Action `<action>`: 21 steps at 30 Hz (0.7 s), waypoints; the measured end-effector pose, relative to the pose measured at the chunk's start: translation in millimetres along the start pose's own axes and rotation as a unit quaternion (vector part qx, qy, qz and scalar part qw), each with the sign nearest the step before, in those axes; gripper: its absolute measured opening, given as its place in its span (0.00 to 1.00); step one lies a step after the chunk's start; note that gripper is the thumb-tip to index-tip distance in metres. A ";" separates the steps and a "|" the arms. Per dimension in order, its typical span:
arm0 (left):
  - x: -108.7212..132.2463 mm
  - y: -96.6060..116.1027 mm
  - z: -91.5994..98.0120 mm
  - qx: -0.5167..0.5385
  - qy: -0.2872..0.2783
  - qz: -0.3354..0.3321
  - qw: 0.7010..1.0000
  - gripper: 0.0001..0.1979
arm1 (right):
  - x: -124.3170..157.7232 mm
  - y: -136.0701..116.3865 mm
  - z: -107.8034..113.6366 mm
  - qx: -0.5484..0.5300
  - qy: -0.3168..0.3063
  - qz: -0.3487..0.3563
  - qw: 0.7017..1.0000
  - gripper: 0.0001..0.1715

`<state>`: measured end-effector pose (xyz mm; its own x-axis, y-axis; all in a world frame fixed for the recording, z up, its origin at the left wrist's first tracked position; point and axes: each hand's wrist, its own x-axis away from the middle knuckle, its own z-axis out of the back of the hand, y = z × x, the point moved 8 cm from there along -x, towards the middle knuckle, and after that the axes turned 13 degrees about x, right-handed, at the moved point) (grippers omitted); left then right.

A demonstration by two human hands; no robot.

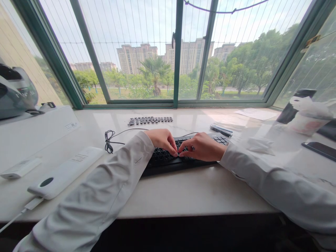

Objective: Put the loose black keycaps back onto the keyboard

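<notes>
A black keyboard [162, 168] lies on the pale stone sill, many of its key sockets bare on the left and middle, with keys in place at its right end. Over its middle, my left hand [163, 139] and my right hand [202, 147] meet, fingertips pinched close together just above the lower key rows. Whatever sits between the fingertips is too small to make out. Behind the keyboard, loose black keycaps [150, 120] are laid out in rows. The keyboard's bundled cable [109, 140] rests to its left.
To the left are a white power strip [68, 171], a small white box [21, 168] and a long white case [39, 129]. On the right lie pens [221, 130], a crumpled clear bag [258, 144], a phone [321, 150] and a wrapped cup [306, 120]. Windows [141, 102] stand behind.
</notes>
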<state>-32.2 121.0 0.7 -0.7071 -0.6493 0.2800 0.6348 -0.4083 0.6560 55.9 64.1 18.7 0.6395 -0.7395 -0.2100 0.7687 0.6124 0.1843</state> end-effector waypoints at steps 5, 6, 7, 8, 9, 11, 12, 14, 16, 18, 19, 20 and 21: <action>0.4 -2.1 -0.4 0.020 -0.002 0.009 1.000 0.23 | 6.3 -16.0 8.9 0.092 0.005 0.057 0.994 0.17; -0.1 -2.9 -0.6 0.028 -0.003 0.007 1.000 0.24 | 7.9 -20.2 9.9 0.107 0.006 0.077 0.991 0.18; -0.9 -3.8 -0.9 0.035 -0.003 0.006 0.999 0.24 | 9.4 -24.0 10.4 0.118 0.007 0.097 0.988 0.19; -1.9 -5.2 -1.2 0.040 -0.003 0.006 0.999 0.25 | 10.8 -27.4 10.4 0.126 0.008 0.115 0.985 0.20; -3.1 -6.9 -1.7 0.040 -0.003 0.008 0.999 0.25 | 11.9 -30.1 10.0 0.133 0.008 0.130 0.983 0.21; -5.3 -10.5 -2.9 0.031 -0.003 0.019 0.999 0.26 | 13.5 -34.6 8.6 0.153 0.010 0.154 0.976 0.22; -6.2 -11.8 -3.9 0.024 -0.005 0.024 0.999 0.26 | 14.0 -36.5 7.8 0.165 0.011 0.163 0.973 0.22; -7.1 -13.3 -5.9 0.012 -0.009 0.034 0.999 0.26 | 14.2 -39.4 6.8 0.185 0.014 0.175 0.967 0.23; -7.4 -13.3 -6.9 0.003 -0.008 0.037 0.999 0.26 | 13.9 -41.5 6.4 0.195 0.014 0.181 0.964 0.24; -7.8 -13.6 -7.4 -0.003 -0.005 0.038 0.999 0.25 | 13.5 -43.3 6.5 0.201 0.012 0.187 0.961 0.24; -8.1 -13.9 -7.6 -0.003 -0.004 0.037 0.999 0.25 | 13.3 -44.2 6.6 0.205 0.010 0.190 0.960 0.24; -8.6 -14.4 -8.1 -0.003 -0.005 0.036 0.999 0.25 | 13.1 -45.0 6.9 0.210 0.009 0.193 0.958 0.24; -9.0 -14.9 -8.7 -0.002 -0.007 0.035 0.999 0.25 | 13.0 -45.7 7.2 0.215 0.009 0.195 0.957 0.24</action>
<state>-32.5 127.3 -17.7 -0.6643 -0.6683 0.3348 0.6844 -0.3637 0.6319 29.0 24.5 14.4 0.8799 -0.4714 -0.0600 0.3999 0.6663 0.6293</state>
